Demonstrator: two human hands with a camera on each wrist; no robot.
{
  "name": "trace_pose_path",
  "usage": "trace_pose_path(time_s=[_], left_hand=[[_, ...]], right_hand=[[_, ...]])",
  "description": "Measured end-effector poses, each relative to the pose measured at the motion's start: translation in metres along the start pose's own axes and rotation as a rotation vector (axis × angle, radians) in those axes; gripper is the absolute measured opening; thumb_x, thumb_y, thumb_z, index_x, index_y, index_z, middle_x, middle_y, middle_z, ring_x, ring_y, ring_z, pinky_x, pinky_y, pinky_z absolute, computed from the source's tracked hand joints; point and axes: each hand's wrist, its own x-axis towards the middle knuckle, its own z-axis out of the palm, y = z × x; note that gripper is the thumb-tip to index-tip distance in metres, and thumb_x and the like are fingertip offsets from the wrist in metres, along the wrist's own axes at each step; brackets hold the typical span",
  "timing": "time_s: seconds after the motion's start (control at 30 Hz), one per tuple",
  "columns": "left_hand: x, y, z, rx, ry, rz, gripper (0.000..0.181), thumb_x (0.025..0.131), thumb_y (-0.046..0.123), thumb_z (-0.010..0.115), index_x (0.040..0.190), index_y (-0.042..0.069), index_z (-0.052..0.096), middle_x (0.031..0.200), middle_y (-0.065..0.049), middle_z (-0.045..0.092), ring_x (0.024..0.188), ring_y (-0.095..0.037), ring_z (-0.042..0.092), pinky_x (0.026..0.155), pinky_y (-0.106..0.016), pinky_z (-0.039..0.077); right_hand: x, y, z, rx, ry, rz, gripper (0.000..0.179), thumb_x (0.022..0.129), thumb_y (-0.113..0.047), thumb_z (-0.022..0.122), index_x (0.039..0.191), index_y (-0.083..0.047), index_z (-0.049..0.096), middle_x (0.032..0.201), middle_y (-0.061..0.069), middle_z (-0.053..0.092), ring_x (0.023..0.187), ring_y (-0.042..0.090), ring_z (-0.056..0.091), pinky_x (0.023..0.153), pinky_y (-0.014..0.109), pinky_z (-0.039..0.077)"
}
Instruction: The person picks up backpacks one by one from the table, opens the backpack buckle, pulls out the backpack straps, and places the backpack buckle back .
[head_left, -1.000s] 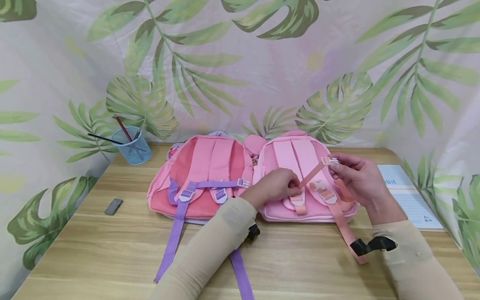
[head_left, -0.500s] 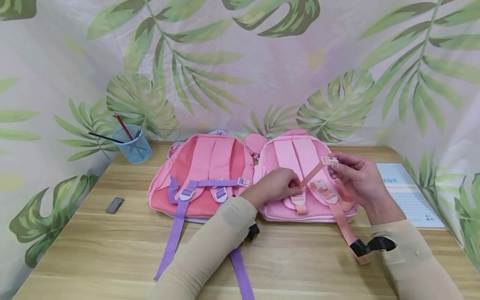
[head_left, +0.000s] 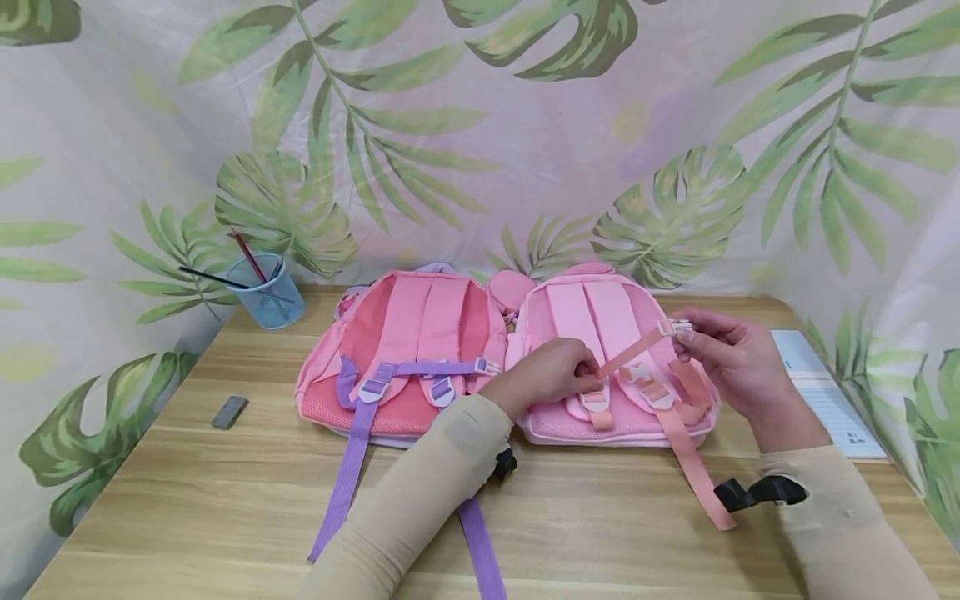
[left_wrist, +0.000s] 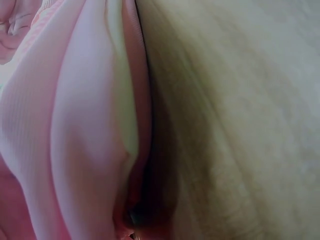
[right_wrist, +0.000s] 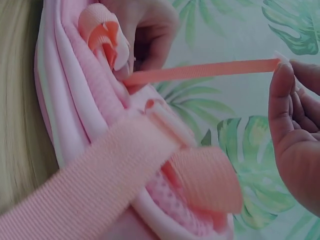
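Note:
A light pink backpack (head_left: pixel 532 304) lies with its shoulder straps facing up. My right hand (head_left: pixel 738 358) pinches a white plastic buckle (head_left: pixel 670 327) between thumb and fingers, raised over the bag's right side. From the buckle a thin coral chest strap (right_wrist: pixel 210 71) runs taut down to my left hand (head_left: pixel 551 371), whose fingers pinch it close to the left shoulder strap. A wide coral webbing strap (head_left: pixel 693 475) hangs off the bag's front edge from its white adjuster. In the left wrist view only pink fabric (left_wrist: pixel 85 115) and tabletop show; the left fingers are out of sight there.
A second, darker pink backpack (head_left: pixel 360 333) with purple straps (head_left: pixel 347 483) lies against the first on its left. A blue mesh pencil cup (head_left: pixel 273 304) and a small grey block (head_left: pixel 228 412) are farther left. A printed notebook (head_left: pixel 840 417) lies behind my right forearm.
My right hand has shifted slightly right and a little lower with the buckle, so the coral strap slants less steeply. The left hand stays where it was.

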Motion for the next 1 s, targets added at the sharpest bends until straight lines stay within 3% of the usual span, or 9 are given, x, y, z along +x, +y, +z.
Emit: trace_pose_path(time_s=[0.23, 0.4, 0.5, 0.73, 0.87, 1.0], left_hand=[[0.0, -0.001, 0.001, -0.01, 0.01, 0.0, 0.018, 0.103, 0.023, 0.076, 0.107, 0.007, 0.082, 0.087, 0.001, 0.068, 0.081, -0.009, 0.055, 0.079, -0.02, 0.045], [-0.001, -0.002, 0.001, -0.053, 0.014, -0.015, 0.019, 0.103, 0.025, 0.077, 0.108, 0.007, 0.082, 0.088, 0.0, 0.069, 0.08, -0.008, 0.056, 0.079, -0.019, 0.046], [-0.001, -0.002, 0.001, -0.065, 0.016, -0.026, 0.019, 0.103, 0.026, 0.077, 0.108, 0.008, 0.081, 0.09, 0.0, 0.07, 0.081, -0.008, 0.057, 0.08, -0.019, 0.047], [-0.001, -0.003, 0.002, -0.065, 0.019, -0.025, 0.02, 0.102, 0.024, 0.077, 0.11, 0.006, 0.081, 0.095, -0.004, 0.073, 0.085, -0.009, 0.059, 0.082, -0.02, 0.048], [-0.001, -0.003, 0.003, -0.054, 0.021, -0.021, 0.02, 0.101, 0.024, 0.078, 0.11, 0.006, 0.081, 0.096, -0.004, 0.073, 0.085, -0.008, 0.059, 0.083, -0.019, 0.048], [-0.002, -0.003, 0.002, -0.049, 0.025, -0.025, 0.02, 0.101, 0.024, 0.079, 0.11, 0.007, 0.081, 0.096, -0.003, 0.073, 0.086, -0.008, 0.059, 0.084, -0.019, 0.048]], right_hand=[[-0.006, -0.001, -0.023, -0.123, -0.026, -0.009, 0.039, 0.102, 0.02, 0.054, 0.119, -0.003, 0.08, 0.099, 0.001, 0.083, 0.083, 0.01, 0.077, 0.077, 0.02, 0.061], [-0.015, -0.005, -0.045, -0.52, 0.013, 0.079, 0.03, 0.101, 0.009, 0.066, 0.115, -0.012, 0.08, 0.093, -0.009, 0.081, 0.076, 0.007, 0.073, 0.076, 0.017, 0.059], [-0.019, -0.008, -0.056, -0.731, 0.003, 0.125, 0.022, 0.1, 0.002, 0.072, 0.117, -0.01, 0.079, 0.091, -0.012, 0.081, 0.074, 0.006, 0.073, 0.076, 0.016, 0.058], [-0.023, -0.005, -0.069, -0.863, -0.032, 0.211, 0.028, 0.101, -0.002, 0.073, 0.126, 0.011, 0.07, 0.092, -0.017, 0.079, 0.076, 0.004, 0.072, 0.075, 0.015, 0.058], [-0.026, -0.003, -0.07, -0.968, -0.054, 0.245, 0.033, 0.101, -0.005, 0.074, 0.129, 0.013, 0.069, 0.092, -0.02, 0.076, 0.076, 0.005, 0.069, 0.073, 0.016, 0.057], [-0.026, -0.003, -0.069, -1.056, -0.076, 0.277, 0.034, 0.102, -0.009, 0.074, 0.13, 0.009, 0.071, 0.093, -0.013, 0.076, 0.077, 0.008, 0.067, 0.072, 0.02, 0.058]])
